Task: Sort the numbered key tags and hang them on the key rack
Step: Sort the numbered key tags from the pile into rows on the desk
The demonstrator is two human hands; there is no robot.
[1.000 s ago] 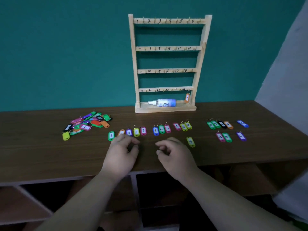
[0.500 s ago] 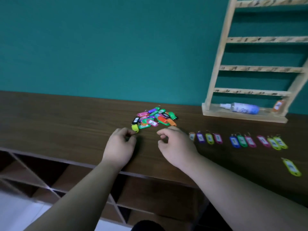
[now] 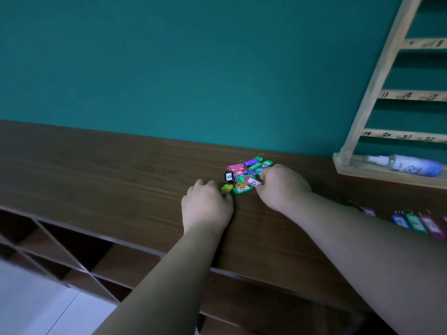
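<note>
A pile of coloured numbered key tags lies on the wooden counter near the teal wall. My left hand is at the pile's left edge, and its fingertips pinch a yellow tag. A black tag lies just above it. My right hand is at the pile's right side and pinches a pink tag that lies over a green tag. The wooden key rack stands at the right, cut off by the frame. Its numbered bars show no tags in this view.
A row of sorted tags lies on the counter behind my right forearm. A white and blue bottle lies on the rack's base. Open cubby shelves sit below the counter's front edge.
My head has turned left, so the rack has slid to the right edge. Both hands have moved from the sorted row to the pile; the left took the yellow tag, the right the pink one.
</note>
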